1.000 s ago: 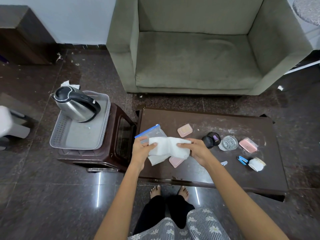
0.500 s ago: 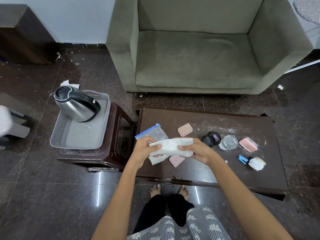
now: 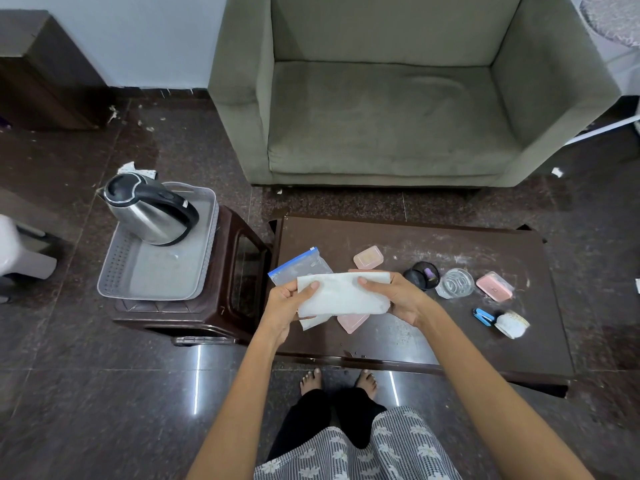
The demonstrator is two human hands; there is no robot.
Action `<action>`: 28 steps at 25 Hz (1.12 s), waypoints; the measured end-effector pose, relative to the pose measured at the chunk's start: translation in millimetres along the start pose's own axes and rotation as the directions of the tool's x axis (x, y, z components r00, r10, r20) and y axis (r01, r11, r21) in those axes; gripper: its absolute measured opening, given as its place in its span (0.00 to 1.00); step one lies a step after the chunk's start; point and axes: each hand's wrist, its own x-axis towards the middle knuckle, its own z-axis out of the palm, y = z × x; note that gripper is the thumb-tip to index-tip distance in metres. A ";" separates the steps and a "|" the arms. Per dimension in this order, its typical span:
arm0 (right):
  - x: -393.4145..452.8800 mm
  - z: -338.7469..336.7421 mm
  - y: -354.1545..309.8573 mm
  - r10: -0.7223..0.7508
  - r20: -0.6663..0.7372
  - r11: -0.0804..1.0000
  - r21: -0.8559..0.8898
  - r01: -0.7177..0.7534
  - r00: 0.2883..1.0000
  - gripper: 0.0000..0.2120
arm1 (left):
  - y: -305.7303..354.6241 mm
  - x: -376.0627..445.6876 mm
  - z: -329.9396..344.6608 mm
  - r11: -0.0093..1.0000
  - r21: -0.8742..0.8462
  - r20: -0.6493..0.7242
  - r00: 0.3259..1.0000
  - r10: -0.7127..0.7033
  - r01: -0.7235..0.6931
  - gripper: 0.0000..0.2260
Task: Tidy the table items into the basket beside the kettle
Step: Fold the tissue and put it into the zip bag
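Both hands hold a folded white cloth (image 3: 341,296) above the left part of the dark low table (image 3: 450,344). My left hand (image 3: 284,306) grips its left end, my right hand (image 3: 398,296) its right end. A clear zip bag (image 3: 298,266) with a blue strip lies just behind the cloth. Partly under it lies a pink box (image 3: 351,322), another pink box (image 3: 368,257) sits further back. The grey basket (image 3: 152,275) rests on a brown stool to the left, with the steel kettle (image 3: 149,209) standing in its far end.
On the table's right half lie a black round case (image 3: 420,276), a clear glass dish (image 3: 454,283), a pink case (image 3: 493,286), a blue clip (image 3: 483,317) and a white tape roll (image 3: 512,323). A grey armchair (image 3: 398,98) stands behind the table.
The cloth has been folded flatter and narrower between my hands and lifted slightly; both hands stayed over the table's left part.
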 end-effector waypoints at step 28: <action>-20.3 -74.6 22.5 -0.097 -0.107 0.988 0.112 0.109 0.990 0.16 | 2.2 33.1 65.8 0.970 0.245 0.158 0.986 -0.047 0.007 0.11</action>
